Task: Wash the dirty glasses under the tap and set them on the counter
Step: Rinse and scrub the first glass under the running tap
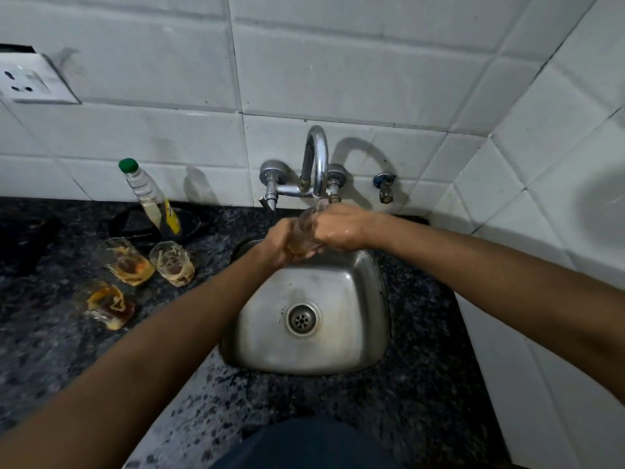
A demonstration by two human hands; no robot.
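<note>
Both hands closed around a dirty glass (306,231) under the running tap (316,160), the left hand (279,243) gripping its base, the right hand (338,230) wrapped near the rim, above the steel sink (338,299). Three stained glasses (130,262) stood on the dark counter (422,350) to the left, near a green-capped bottle (150,198).

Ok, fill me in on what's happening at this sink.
A person is washing a glass under the running tap, over the steel sink. The left hand and the right hand both grip it, and brownish residue shows at its bottom. Three more dirty glasses wait on the dark counter to the left of the sink, in front of a green-capped bottle. No washed glass is in view on the counter.
</note>
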